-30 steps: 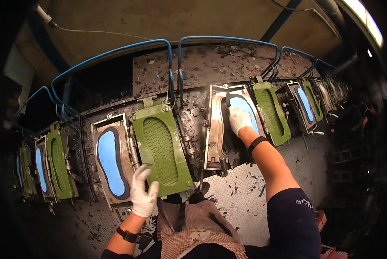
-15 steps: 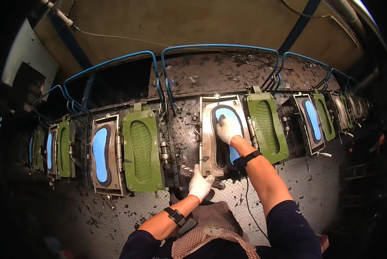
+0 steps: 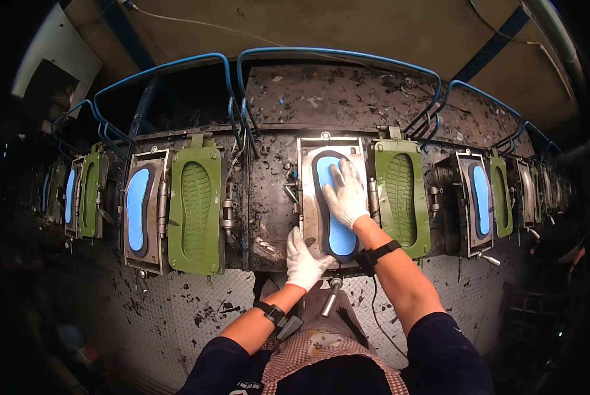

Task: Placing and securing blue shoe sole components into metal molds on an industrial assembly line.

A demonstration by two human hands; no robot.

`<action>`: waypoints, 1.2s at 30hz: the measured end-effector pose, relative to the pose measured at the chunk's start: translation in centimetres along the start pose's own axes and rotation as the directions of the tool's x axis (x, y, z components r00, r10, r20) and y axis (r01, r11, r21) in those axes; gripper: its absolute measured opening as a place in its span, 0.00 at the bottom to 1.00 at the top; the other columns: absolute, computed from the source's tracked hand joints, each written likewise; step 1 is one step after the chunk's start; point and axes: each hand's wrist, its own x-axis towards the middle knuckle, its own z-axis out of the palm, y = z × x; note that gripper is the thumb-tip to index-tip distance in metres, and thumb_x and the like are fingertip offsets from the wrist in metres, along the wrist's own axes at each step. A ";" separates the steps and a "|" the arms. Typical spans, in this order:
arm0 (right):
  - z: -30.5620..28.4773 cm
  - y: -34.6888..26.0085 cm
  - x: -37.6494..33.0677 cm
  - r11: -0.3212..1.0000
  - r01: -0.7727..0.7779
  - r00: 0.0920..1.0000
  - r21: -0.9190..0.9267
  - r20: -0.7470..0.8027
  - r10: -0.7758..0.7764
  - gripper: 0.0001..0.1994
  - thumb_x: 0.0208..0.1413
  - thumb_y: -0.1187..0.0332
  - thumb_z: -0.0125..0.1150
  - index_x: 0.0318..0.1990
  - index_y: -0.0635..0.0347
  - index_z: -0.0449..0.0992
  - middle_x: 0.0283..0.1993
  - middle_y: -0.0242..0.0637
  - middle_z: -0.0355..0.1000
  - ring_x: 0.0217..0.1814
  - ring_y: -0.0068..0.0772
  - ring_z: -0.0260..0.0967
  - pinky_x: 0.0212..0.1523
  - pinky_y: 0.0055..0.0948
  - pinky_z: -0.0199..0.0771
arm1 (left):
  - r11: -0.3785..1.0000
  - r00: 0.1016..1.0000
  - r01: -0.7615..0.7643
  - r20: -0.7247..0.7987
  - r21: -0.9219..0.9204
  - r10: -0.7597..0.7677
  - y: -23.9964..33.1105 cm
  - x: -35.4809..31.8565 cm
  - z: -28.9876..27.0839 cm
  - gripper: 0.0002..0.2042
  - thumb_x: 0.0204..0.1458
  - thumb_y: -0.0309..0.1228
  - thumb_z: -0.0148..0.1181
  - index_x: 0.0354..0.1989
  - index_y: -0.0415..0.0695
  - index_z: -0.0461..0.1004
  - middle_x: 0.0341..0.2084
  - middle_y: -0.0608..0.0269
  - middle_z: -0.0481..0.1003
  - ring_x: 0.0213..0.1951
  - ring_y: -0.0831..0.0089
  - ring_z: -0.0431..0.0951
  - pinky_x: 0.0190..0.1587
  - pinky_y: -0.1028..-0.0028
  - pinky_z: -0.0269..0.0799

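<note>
Bench space (image 3: 265,197) borders the mold's left edge (image 3: 306,191), right hand (image 3: 349,196) on blue sole (image 3: 339,237).

Two wristbands (image 3: 270,312), at least four blue insoles (image 3: 340,232), as many green moulds (image 3: 399,197)

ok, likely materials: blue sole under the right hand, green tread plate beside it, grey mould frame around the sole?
Blue sole: probably foam or rubber; matte, even colour.
Green tread plate: likely painted metal; opaque satin green, base not visible.
Grey mould frame: bare metal, alloy unclear; dull shine, stains.
</note>
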 end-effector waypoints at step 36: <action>-8.8 -0.8 -14.9 0.612 -0.592 0.806 0.524 0.387 0.448 0.18 0.69 0.59 0.54 0.45 0.66 0.83 0.39 0.41 0.82 0.44 0.31 0.79 0.50 0.30 0.77 | 0.173 0.031 -0.971 0.634 -0.164 0.772 3.4 11.3 -3.6 0.30 0.46 0.41 0.71 0.59 0.43 0.71 0.73 0.48 0.59 0.77 0.52 0.53 0.76 0.45 0.50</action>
